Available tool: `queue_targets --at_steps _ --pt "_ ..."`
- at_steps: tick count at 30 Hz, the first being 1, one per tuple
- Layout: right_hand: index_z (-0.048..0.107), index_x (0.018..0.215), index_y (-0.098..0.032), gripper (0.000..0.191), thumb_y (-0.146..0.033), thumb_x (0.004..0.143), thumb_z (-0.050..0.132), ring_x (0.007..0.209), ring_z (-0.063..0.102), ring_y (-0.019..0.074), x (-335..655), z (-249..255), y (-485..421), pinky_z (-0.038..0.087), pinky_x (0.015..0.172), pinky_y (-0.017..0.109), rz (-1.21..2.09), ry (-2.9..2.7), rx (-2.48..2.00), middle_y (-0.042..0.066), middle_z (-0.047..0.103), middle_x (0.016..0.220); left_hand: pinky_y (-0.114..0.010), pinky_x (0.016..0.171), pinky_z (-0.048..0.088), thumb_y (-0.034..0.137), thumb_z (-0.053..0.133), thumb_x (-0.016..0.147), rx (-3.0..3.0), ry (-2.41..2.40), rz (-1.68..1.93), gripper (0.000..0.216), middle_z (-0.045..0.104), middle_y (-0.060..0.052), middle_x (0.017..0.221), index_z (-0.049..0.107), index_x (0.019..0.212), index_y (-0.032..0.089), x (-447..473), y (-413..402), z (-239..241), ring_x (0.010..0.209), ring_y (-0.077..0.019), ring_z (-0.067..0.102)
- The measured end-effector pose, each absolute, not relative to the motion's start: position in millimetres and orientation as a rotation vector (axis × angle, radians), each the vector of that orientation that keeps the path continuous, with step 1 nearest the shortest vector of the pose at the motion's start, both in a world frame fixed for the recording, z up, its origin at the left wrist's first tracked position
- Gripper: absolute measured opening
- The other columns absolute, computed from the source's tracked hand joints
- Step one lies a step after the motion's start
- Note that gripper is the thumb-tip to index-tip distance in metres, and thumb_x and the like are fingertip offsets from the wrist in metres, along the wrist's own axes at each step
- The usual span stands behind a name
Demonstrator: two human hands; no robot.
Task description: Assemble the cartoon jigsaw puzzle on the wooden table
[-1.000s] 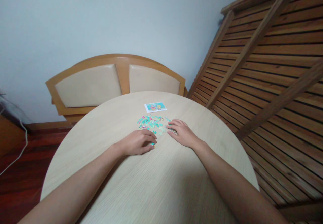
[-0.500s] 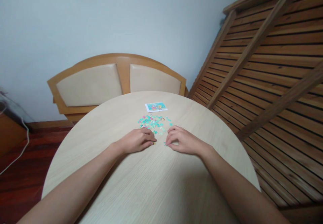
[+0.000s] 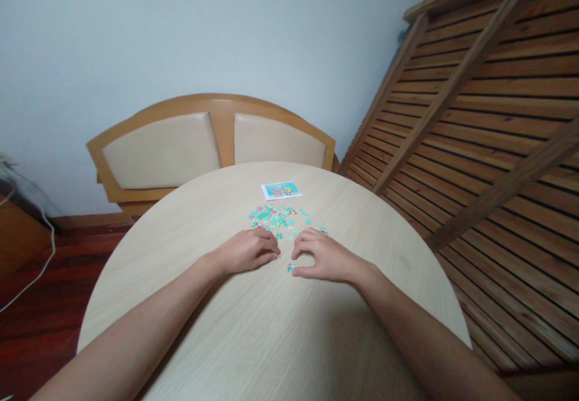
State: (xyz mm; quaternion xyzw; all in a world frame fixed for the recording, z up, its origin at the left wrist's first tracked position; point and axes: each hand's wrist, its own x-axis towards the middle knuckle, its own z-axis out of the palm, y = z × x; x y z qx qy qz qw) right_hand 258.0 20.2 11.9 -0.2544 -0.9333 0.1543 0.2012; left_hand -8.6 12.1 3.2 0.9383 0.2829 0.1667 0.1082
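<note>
A scatter of small teal, pink and yellow jigsaw pieces point(image 3: 277, 218) lies on the round pale wooden table point(image 3: 190, 220). My left hand point(image 3: 246, 251) rests palm down just in front of the pile, fingers curled, with a piece at its fingertips. My right hand point(image 3: 320, 256) lies beside it, thumb and fingers pinched at a small teal piece point(image 3: 291, 266) on the table. A little picture card point(image 3: 281, 190) with a blue cartoon print sits beyond the pile.
A wooden bench back with two beige cushions point(image 3: 212, 145) stands behind the table against a pale wall. A slatted wooden frame point(image 3: 479, 105) leans at the right. A white cable point(image 3: 43, 250) hangs over the dark red floor at the left.
My right hand has come back from the right side of the pile toward me and leftward, drawing a teal piece with it. My left hand has hardly moved.
</note>
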Motion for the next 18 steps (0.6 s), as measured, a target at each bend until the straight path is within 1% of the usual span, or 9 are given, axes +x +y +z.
queue_targets --at_steps 5,8,12,14,16,18 --pt "0.075 0.094 -0.023 0.009 -0.027 0.085 0.077 0.103 0.061 0.0215 248.1 5.4 18.2 0.046 0.097 0.035 0.460 -2.609 -0.669 0.004 0.068 0.098 -0.028 0.090 0.049 0.027 0.051 0.102 2.756 0.856 0.498 0.023 0.070 -0.007 0.102 0.073 0.103 0.020 -7.1 11.0 1.8 0.097 -0.0186 0.066" --pt "0.074 0.097 -0.023 0.014 -0.028 0.085 0.077 0.103 0.061 0.0220 246.0 6.3 16.4 0.046 0.096 0.036 0.475 -2.605 -0.697 0.005 0.068 0.099 -0.029 0.090 0.049 0.026 0.052 0.102 2.753 0.869 0.498 0.023 0.070 -0.007 0.103 0.074 0.105 0.020 -7.1 10.4 1.6 0.098 -0.0191 0.066" --pt "0.071 0.089 -0.021 0.022 -0.037 0.079 0.082 0.100 0.060 0.0247 245.1 9.2 14.2 0.047 0.090 0.038 0.419 -2.558 -0.863 0.005 0.069 0.092 -0.029 0.089 0.050 0.025 0.052 0.101 2.765 0.868 0.494 0.023 0.069 -0.007 0.104 0.074 0.106 0.020 -7.4 10.3 0.7 0.098 -0.0196 0.065" --pt "0.070 0.087 -0.021 0.017 -0.033 0.081 0.080 0.100 0.060 0.0248 243.7 9.4 13.2 0.048 0.090 0.038 0.402 -2.544 -0.892 0.005 0.068 0.090 -0.029 0.088 0.050 0.026 0.052 0.101 2.767 0.867 0.506 0.023 0.069 -0.008 0.104 0.074 0.107 0.020 -7.2 10.3 0.3 0.098 -0.0198 0.065" --pt "0.070 0.089 -0.022 0.010 -0.027 0.083 0.077 0.101 0.060 0.0243 241.9 8.3 12.5 0.048 0.091 0.037 0.424 -2.539 -0.873 0.004 0.069 0.091 -0.030 0.088 0.050 0.027 0.051 0.102 2.764 0.871 0.517 0.024 0.069 -0.008 0.104 0.074 0.107 0.021 -6.7 10.0 0.3 0.098 -0.0199 0.065" --pt "0.070 0.091 -0.022 0.008 -0.024 0.084 0.074 0.102 0.060 0.0240 240.4 6.4 12.3 0.048 0.091 0.037 0.461 -2.534 -0.844 0.004 0.070 0.092 -0.030 0.088 0.050 0.028 0.051 0.102 2.761 0.871 0.520 0.024 0.069 -0.008 0.104 0.073 0.107 0.021 -5.9 9.6 0.5 0.098 -0.0201 0.065"
